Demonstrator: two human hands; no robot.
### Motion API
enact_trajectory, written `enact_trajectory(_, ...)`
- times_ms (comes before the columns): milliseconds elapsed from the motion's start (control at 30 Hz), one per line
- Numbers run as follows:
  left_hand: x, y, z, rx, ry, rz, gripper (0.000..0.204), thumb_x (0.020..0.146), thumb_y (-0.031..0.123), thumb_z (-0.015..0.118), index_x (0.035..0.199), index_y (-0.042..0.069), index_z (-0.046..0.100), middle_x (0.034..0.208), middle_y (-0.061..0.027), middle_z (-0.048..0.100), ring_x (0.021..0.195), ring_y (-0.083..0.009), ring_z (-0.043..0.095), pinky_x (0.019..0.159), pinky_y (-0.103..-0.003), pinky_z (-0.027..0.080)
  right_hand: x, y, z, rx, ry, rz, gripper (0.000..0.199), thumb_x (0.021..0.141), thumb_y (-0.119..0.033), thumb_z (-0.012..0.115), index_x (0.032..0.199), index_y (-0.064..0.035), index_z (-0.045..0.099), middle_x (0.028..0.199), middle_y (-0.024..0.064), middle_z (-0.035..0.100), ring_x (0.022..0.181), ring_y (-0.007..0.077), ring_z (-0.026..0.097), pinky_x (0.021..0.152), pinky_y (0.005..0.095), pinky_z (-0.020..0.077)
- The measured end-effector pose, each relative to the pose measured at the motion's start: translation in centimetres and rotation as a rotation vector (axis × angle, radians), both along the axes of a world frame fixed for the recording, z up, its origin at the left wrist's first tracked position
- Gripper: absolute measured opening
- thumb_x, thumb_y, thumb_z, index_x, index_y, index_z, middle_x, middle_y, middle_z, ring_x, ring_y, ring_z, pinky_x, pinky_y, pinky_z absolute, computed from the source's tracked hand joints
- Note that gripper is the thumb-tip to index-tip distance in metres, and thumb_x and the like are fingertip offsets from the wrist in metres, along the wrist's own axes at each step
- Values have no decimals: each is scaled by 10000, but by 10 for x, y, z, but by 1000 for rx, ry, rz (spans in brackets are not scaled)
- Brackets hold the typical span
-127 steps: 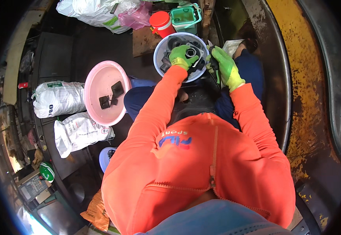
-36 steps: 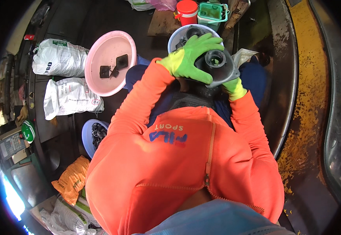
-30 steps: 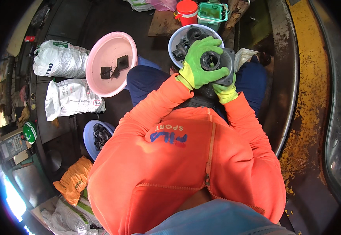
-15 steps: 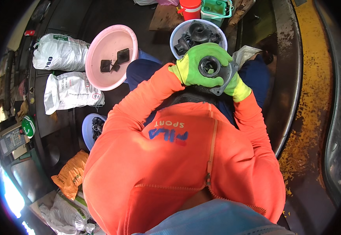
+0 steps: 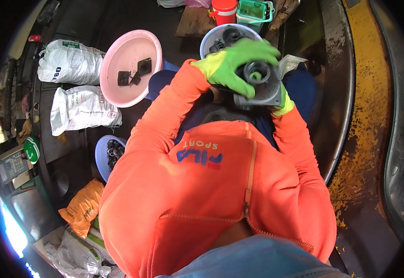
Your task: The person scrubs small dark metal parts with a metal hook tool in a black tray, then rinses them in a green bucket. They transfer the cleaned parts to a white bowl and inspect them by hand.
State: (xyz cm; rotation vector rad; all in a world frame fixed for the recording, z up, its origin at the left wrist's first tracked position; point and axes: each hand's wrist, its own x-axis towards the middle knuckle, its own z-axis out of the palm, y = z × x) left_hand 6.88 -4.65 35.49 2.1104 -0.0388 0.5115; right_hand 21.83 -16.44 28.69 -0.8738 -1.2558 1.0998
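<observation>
Gloved hands at a black flanged part (image 5: 263, 94), up above the lap

From here I see the left hand (image 5: 232, 69) with its fingers half spread in a curve around the part's round collar, whether pressing on it I can't tell; the right hand (image 5: 283, 103) is mostly hidden behind the flange, so how far its fingers close I can't tell; by the jacket's left side sits a small blue basin (image 5: 101, 155) of dark pieces; farther out, black square pieces (image 5: 137, 72) lie toward the right edge of a pink basin (image 5: 122, 52); past the hands, a pale blue basin (image 5: 204, 46) holds more black parts (image 5: 232, 34)
</observation>
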Motion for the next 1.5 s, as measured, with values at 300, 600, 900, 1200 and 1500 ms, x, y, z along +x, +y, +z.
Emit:
enact_trajectory(300, 23, -49, -38, -176, -265, 655, 462, 586, 247, 803, 964, 59, 616, 1114, -121, 619, 1023, -309, 580, 941, -407, 417, -18, 11, -6, 76, -279, -377, 408, 858, -176, 605, 1204, -7, 471, 1110, 99, 578, 1022, 197, 575, 864, 312, 471)
enact_trajectory(600, 6, -44, -16, 56, -231, 404, 414, 623, 155, 775, 997, 74, 618, 1087, -103, 650, 1050, -274, 602, 1033, -450, 339, -5, -2, 15, 173, -445, -94, 429, 774, -112, 649, 1183, -62, 529, 1121, 92, 584, 1038, 217, 574, 864, 326, 468)
enact_trajectory(900, -1, -30, -9, 2, -175, 119, 407, 628, 121, 762, 1001, 52, 615, 1099, -130, 642, 1033, -305, 593, 1010, -451, 373, 5, -2, 24, 276, -509, 63, 472, 711, -90, 686, 1165, -63, 559, 1144, 78, 592, 1056, 211, 576, 878, 331, 475)
enact_trajectory(1200, 1, -26, -14, -210, -100, -8, 398, 611, 129, 766, 968, 37, 618, 1070, -136, 643, 1032, -328, 575, 955, -428, 408, 9, -8, 8, 84, -355, 183, 551, 717, -149, 756, 1218, -85, 536, 1208, 63, 555, 1110, 197, 539, 934, 326, 448)
enact_trajectory(1500, 12, -24, -7, -230, -118, -387, 372, 578, 169, 759, 908, 42, 643, 1013, -119, 668, 1057, -302, 570, 925, -401, 432, 2, -15, -7, 98, -431, 179, 482, 772, -156, 697, 1218, -75, 532, 1198, 39, 568, 1129, 170, 520, 962, 328, 427)
